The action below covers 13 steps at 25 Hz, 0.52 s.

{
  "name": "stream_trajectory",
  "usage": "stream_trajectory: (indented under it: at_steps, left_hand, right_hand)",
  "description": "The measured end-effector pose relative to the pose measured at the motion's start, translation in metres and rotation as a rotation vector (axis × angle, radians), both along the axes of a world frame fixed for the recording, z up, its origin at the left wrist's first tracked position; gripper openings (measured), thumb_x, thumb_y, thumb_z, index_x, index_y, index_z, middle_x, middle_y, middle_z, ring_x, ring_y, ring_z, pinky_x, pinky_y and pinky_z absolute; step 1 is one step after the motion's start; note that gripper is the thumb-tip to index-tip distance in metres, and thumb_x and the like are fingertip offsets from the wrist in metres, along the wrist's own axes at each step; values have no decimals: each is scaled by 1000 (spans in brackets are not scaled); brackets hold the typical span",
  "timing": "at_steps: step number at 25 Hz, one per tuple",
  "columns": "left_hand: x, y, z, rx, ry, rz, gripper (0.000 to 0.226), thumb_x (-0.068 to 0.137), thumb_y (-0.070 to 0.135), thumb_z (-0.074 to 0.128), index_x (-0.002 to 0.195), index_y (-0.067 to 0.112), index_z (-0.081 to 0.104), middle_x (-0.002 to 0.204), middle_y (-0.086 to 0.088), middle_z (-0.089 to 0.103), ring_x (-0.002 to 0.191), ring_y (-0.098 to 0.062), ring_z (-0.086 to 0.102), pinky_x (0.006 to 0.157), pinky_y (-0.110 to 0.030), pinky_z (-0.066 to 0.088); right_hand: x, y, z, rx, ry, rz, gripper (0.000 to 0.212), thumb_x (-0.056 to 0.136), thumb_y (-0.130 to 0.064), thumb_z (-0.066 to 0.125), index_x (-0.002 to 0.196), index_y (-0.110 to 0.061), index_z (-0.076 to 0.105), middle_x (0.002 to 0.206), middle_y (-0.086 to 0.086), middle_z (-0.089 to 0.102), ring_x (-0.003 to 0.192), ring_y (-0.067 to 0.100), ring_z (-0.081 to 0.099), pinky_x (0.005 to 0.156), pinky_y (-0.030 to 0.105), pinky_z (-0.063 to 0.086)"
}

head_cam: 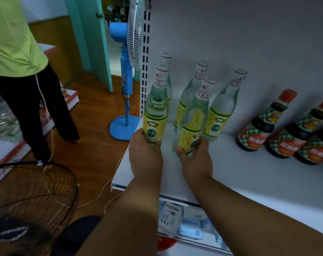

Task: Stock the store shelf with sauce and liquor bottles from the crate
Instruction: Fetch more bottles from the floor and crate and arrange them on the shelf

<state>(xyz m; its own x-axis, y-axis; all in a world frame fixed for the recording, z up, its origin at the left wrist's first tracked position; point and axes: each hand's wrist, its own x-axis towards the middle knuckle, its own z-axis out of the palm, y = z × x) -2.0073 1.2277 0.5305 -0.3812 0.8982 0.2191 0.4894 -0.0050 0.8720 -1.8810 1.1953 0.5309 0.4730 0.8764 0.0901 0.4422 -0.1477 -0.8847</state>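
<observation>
Left hand (pixel 145 154) and right hand (pixel 193 159) each wrapped round a bottle (pixel 155 115) base, over shelf (pixel 249 172). Glass, full: likely heavy, slick, breakable; low grip suits.

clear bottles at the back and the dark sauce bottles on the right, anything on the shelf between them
No. In the head view, the white shelf is bare between the rightmost clear bottle and the nearest dark sauce bottle.

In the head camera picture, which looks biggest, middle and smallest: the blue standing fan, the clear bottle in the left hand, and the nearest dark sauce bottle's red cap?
Largest to smallest, as they look:
1. blue standing fan
2. clear bottle held by the left hand; it is nearer the camera, so true size is unsure
3. red cap of the dark sauce bottle
</observation>
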Motion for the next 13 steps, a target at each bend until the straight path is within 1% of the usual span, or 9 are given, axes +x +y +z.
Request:
stream_trajectory:
  at_steps: [3,6,8,10,13]
  left_hand:
    - [1,-2,3,1,-8,-2,55,78,24,79,124,18,51,117,-1,56,111,-21,56,89,-37,48]
    - [1,-2,2,13,-8,-4,55,77,24,80,123,16,51,116,-3,56,110,-23,57,87,-38,49]
    - [1,-2,2,17,-8,-8,57,77,24,80,125,14,51,117,-5,56,110,-25,57,86,-38,47]
    - [2,-2,2,6,-8,-8,57,77,24,80,126,13,51,118,-6,56,111,-25,56,87,-37,46]
    - [2,-2,1,12,-12,0,59,78,26,79,128,13,51,121,-6,56,114,-25,55,87,-33,43]
  right_hand:
    - [0,3,3,-9,1,-5,57,78,-33,80,122,-23,45,117,-6,65,106,17,62,84,27,45]
    - [0,10,7,-34,-5,-11,53,74,-32,83,109,-25,44,105,-8,62,96,14,61,78,25,43]
    - [0,16,8,-44,-17,-28,56,69,-34,86,103,-25,44,103,-6,63,95,16,63,78,28,47]
    - [-1,22,6,-58,-33,-56,60,63,-40,88,102,-23,45,106,-1,66,98,20,65,82,35,53]
    - [-8,29,9,-83,-62,-106,73,56,-52,87,106,-21,43,112,5,62,103,28,63,86,45,54]
